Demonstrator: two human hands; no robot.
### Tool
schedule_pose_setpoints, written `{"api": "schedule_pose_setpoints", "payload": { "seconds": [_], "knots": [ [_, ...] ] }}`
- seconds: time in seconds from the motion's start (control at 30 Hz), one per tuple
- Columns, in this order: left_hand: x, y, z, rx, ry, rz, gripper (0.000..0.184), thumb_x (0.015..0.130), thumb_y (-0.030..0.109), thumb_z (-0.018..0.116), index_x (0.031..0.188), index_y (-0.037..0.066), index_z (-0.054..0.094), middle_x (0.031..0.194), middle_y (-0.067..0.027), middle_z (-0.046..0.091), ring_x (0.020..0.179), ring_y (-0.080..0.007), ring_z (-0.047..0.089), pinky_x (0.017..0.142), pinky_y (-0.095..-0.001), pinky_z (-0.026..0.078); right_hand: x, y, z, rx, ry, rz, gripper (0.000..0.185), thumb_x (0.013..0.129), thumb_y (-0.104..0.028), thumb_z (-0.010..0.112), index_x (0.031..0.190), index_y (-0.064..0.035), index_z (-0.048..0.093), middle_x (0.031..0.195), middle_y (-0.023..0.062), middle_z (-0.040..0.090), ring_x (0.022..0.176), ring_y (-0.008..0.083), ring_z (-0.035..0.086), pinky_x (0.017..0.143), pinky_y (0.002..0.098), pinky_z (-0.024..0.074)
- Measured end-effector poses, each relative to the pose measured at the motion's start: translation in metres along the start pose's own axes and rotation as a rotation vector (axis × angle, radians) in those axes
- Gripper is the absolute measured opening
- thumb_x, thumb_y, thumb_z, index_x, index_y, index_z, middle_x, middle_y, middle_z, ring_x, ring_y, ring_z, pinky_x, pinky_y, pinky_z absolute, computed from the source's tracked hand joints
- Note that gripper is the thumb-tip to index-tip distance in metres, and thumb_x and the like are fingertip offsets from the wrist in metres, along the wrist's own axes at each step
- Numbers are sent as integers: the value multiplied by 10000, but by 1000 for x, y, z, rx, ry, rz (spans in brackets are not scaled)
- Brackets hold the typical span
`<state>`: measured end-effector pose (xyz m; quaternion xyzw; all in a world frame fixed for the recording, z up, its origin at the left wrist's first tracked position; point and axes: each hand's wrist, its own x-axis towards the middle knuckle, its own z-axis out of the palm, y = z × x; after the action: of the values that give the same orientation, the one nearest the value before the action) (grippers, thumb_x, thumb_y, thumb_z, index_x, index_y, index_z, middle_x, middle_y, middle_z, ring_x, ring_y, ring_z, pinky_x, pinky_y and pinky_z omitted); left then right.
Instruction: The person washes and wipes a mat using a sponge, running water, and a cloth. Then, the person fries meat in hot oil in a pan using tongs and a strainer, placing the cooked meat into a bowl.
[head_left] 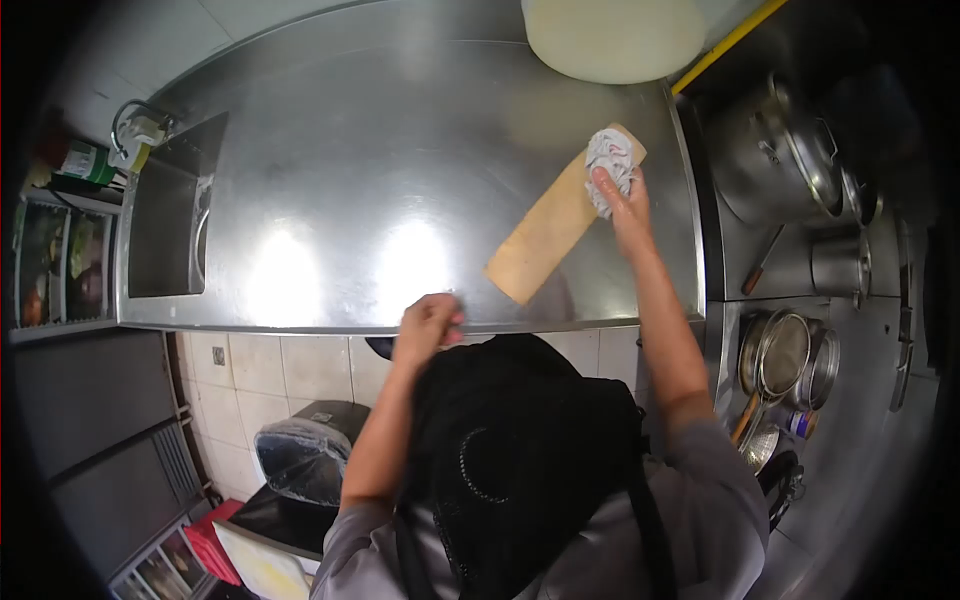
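One board (548, 233) partly behind cloth (610, 156).

A tan board (545, 240) slanted across the steel surface (330, 130), its far end toward half past one. The right hand (627, 205), at two o'clock, held a crumpled pale cloth (608, 155) against that end. The left hand (430, 322), fingers curled, was by the near edge, toward eight o'clock. A sink (165, 230) occupied half past nine.
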<state>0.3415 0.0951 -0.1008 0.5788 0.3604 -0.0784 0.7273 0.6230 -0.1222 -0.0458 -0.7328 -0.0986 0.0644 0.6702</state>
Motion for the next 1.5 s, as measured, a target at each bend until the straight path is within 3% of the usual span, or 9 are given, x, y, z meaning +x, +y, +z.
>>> {"api": "schedule_pose_setpoints", "payload": {
  "seconds": [0.17, 0.27, 0.43, 0.67, 0.73, 0.97, 1.3, 1.47, 1.5],
  "knots": [
    [34, -9, 88, -121, 163, -79, 385, 889, 263, 686, 1074, -60, 587, 846, -73, 659, 587, -148, 644, 508, -229, 508, -19, 33, -5, 230, -63, 171, 597, 812, -361, 785, 1168, 25, 499, 1075, 116, 631, 944, 164, 618, 816, 290, 491],
    [45, 2, 103, -296, 238, -143, 270, 889, 207, 693, 953, -32, 586, 735, -56, 611, 514, -141, 600, 419, -236, 462, -22, 55, 0, -7, -182, 141, 558, 819, -356, 774, 1140, 14, 507, 1018, 130, 631, 920, 225, 625, 805, 326, 489],
    [63, -5, 109, -301, 188, -88, 214, 878, 177, 702, 833, 23, 561, 661, -28, 565, 499, -124, 558, 424, -253, 468, -38, 90, 14, -776, -239, -389, 465, 814, -319, 708, 1090, 3, 518, 1134, 189, 534, 1074, 378, 501, 933, 477, 382],
    [62, -13, 133, 179, 480, 234, 240, 898, 182, 671, 930, 17, 500, 649, -88, 595, 587, -198, 621, 510, -327, 507, -40, 60, 22, -568, -424, -231, 466, 834, -356, 667, 1168, -52, 551, 1206, 172, 506, 1164, 380, 464, 969, 543, 341],
    [63, -18, 135, 317, 517, 309, 239, 894, 173, 665, 934, 8, 498, 664, -124, 609, 611, -233, 636, 539, -355, 513, -71, 65, 33, -795, -344, -510, 364, 861, -359, 632, 1105, -90, 606, 1193, 153, 521, 1121, 359, 491, 926, 540, 358],
    [65, -22, 137, 469, 559, 314, 213, 860, 146, 680, 930, -7, 548, 704, -153, 622, 626, -264, 616, 614, -394, 495, -51, 110, 33, -895, -528, -718, 320, 860, -418, 618, 1004, -132, 631, 1129, 116, 559, 1038, 303, 515, 851, 478, 373],
    [66, -23, 135, 444, 562, 310, 232, 838, 153, 704, 907, -13, 557, 680, -111, 610, 603, -224, 592, 605, -359, 493, 191, 115, -101, -1297, 226, -377, 294, 906, -343, 610, 1003, -65, 615, 1022, 142, 567, 981, 359, 571, 804, 507, 467],
    [67, -19, 134, 299, 531, 220, 240, 833, 158, 732, 863, -9, 563, 668, -80, 623, 575, -153, 594, 557, -320, 507, 166, 79, -76, -883, 73, -417, 295, 924, -302, 592, 908, -8, 579, 915, 187, 580, 816, 390, 583, 757, 446, 486],
    [67, -20, 135, 296, 524, 216, 240, 833, 158, 732, 863, -9, 563, 668, -80, 623, 575, -153, 594, 557, -320, 507, 117, 65, -48, -395, -116, -564, 241, 913, -255, 590, 881, -17, 577, 894, 192, 584, 800, 389, 565, 727, 470, 467]
  ]
}}
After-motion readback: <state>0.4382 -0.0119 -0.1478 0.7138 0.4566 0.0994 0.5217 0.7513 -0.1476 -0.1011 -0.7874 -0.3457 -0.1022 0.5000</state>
